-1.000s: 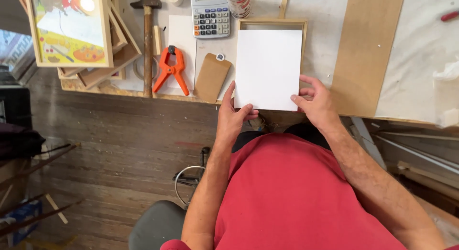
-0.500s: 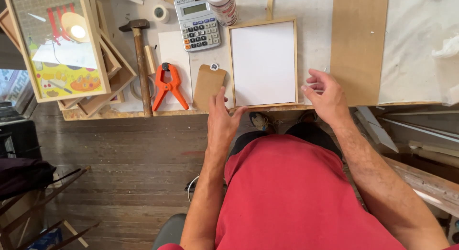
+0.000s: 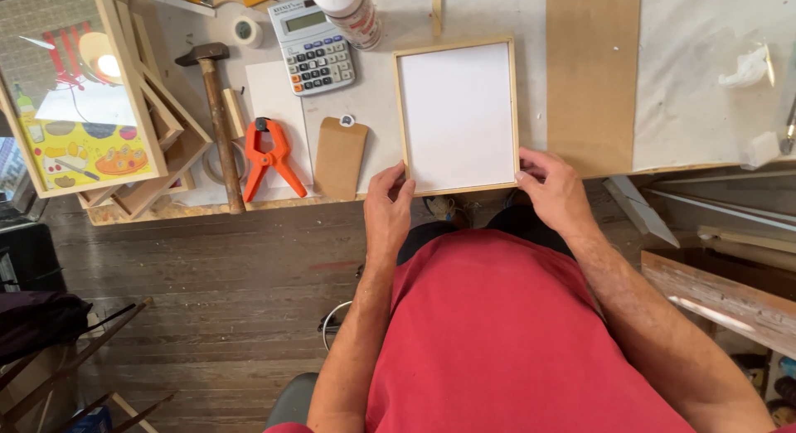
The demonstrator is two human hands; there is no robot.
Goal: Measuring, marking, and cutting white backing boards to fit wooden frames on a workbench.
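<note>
A: A bench (image 3: 688,93), seen from above, carries everything here. Why is the framed picture (image 3: 79,93) pushed to the far left?

B: It leans over a stack of bare frames (image 3: 157,164), seemingly parked out of the working area. The brown board (image 3: 592,77) lies flat to the right of centre, likewise set aside.

A: And the centre?

B: A wooden frame (image 3: 457,116) with a white panel inside lies flat at the bench's near edge, directly in front of the person in the red shirt. That puts it within easy reach of both hands.

A: How are the hands placed?

B: The left hand (image 3: 386,211) touches the near left corner, the right hand (image 3: 551,190) the near right corner. The fingers are loosely curled and open, resting against the frame's edge rather than clamped round it; the hold looks like steadying or squaring, not lifting.

A: The tools?

B: A hammer (image 3: 217,110) lies left of the frame, an orange clamp (image 3: 269,155) beside it, and a brown tag (image 3: 340,157) between clamp and frame. A calculator (image 3: 313,45) and a glue bottle (image 3: 350,9) sit at the back, near but off the work. A tape roll (image 3: 246,31) sits by the hammer's head.
</note>
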